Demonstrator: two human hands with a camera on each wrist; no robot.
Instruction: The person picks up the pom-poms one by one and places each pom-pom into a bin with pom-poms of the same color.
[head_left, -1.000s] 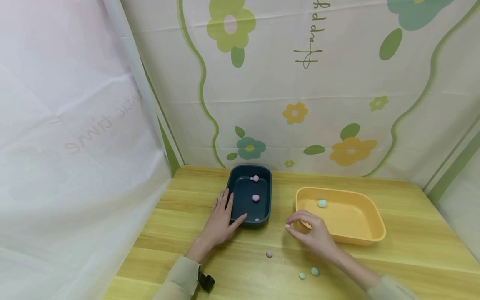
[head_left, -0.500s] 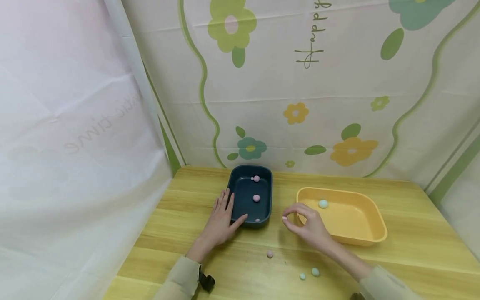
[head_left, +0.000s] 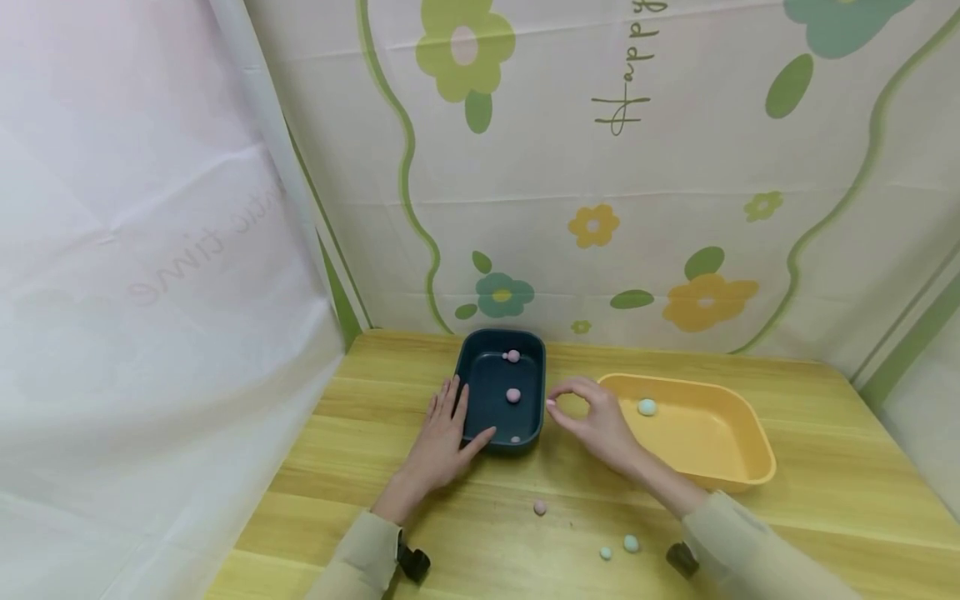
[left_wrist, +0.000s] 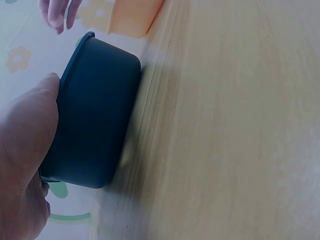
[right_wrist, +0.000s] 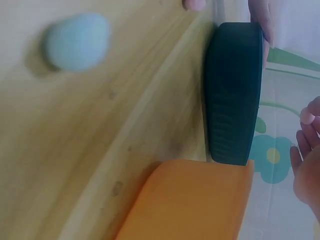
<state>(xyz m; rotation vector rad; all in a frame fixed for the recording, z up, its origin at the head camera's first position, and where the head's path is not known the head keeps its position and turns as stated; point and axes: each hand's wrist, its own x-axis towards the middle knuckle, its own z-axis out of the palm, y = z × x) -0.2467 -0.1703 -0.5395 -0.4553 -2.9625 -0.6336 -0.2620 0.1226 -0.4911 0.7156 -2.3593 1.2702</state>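
My left hand (head_left: 438, 446) lies along the left side of the dark blue tray (head_left: 459, 367), with its thumb at the near rim and its fingers fairly straight. Inside that tray are several pink clay balls, including one in the middle (head_left: 513, 396). Just off the tray's right wall, my right hand (head_left: 603, 425) pinches a small pink ball (head_left: 551, 402) between thumb and index finger. The right wrist view also catches the pinched ball (right_wrist: 307, 116). Another pink ball (head_left: 540, 507) sits on the table in front.
A yellow tray (head_left: 705, 479) with a pale green ball (head_left: 647, 407) in it stands on the right. Two pale green balls, one larger (head_left: 631, 543) and one smaller (head_left: 605, 553), lie on the wooden table (head_left: 315, 492). Printed cloth hangs behind and at left.
My right hand has moved left and away from me, from beside the yellow tray toward the blue tray's right wall, still pinching the pink ball. The left hand has stayed put.
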